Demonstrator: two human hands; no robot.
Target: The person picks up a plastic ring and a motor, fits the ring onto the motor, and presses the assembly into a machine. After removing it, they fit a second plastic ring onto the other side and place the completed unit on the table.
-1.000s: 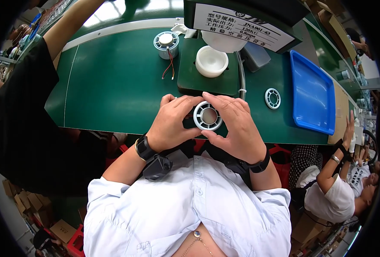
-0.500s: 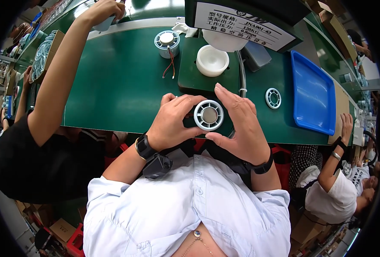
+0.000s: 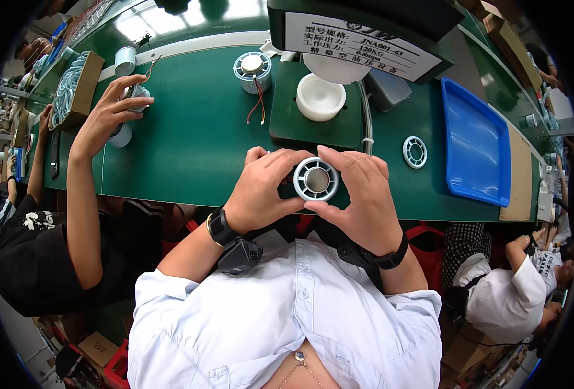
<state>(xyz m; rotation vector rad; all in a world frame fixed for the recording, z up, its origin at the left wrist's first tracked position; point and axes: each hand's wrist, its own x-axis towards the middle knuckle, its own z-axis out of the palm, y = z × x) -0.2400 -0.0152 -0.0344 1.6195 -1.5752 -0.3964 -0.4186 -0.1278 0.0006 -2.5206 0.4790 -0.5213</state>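
My left hand (image 3: pixel 266 188) grips the left side of a round light-blue spoked housing (image 3: pixel 316 179) with a silver disc at its centre. On its other side, my right hand (image 3: pixel 366 194) is curved around the rim, thumb at the near edge and fingertips at the far edge. The housing is held face up above the table's near edge; its underside is hidden. Just beyond stands a press with a white cup (image 3: pixel 321 97) on a dark green base (image 3: pixel 287 133). Left of the cup sits a similar housing (image 3: pixel 252 72) with red and dark wires.
A white press head (image 3: pixel 334 69) hangs over the cup under a dark labelled block (image 3: pixel 358 42). To the right lie a loose spoked ring (image 3: pixel 414 152) and a blue tray (image 3: pixel 473 142). At left, a co-worker's hand (image 3: pixel 109 113) holds a similar part beside a carton of light-blue rings (image 3: pixel 73 91).
My right hand has closed in on the housing's right side. The co-worker's arm at left has drawn back nearer, with a part in hand.
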